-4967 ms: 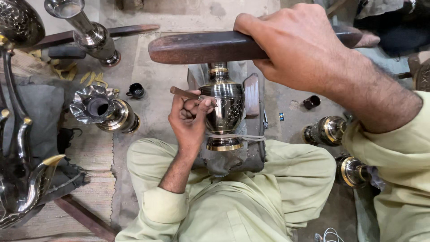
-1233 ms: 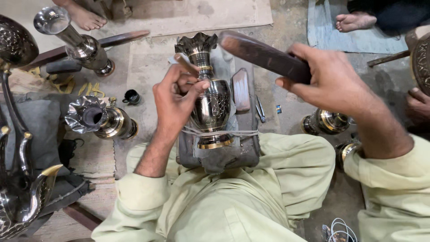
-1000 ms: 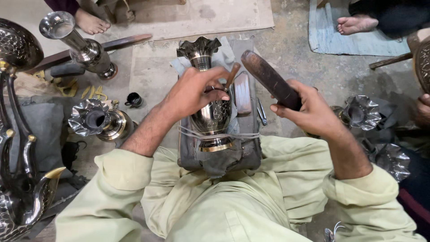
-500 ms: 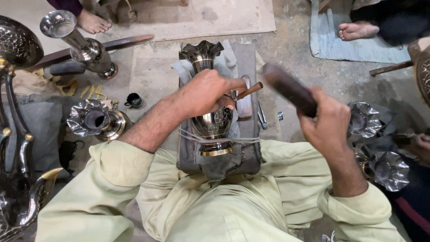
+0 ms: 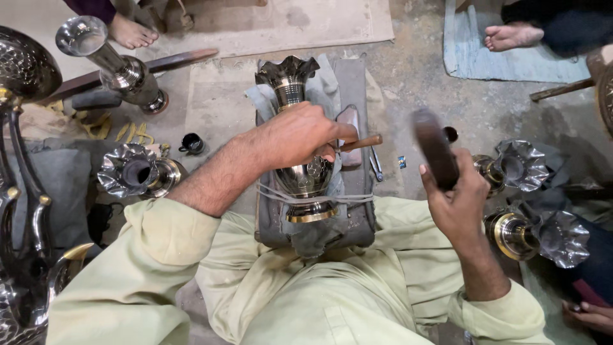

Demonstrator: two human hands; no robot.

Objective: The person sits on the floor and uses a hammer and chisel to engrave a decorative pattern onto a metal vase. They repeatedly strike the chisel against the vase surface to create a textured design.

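Left hand (image 5: 297, 135) gripping a wooden-handled chisel (image 5: 359, 142) against the vase (image 5: 305, 172); right hand (image 5: 454, 203) clenched round a dark mallet (image 5: 434, 148).
Vase lying on a grey pad (image 5: 354, 83) between the knees, bound with cord; mallet raised right of it, blurred, perhaps mid-swing; more fluted vases (image 5: 137, 172) on the floor at both sides.

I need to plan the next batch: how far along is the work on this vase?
Done: the vase is strapped to its padded block, and its belly already shows pattern. In hand: the left hand holds a wood-handled punch to the belly, and the right hand has the mallet raised. Left: cannot tell how much surface remains; three more vases lie alongside.
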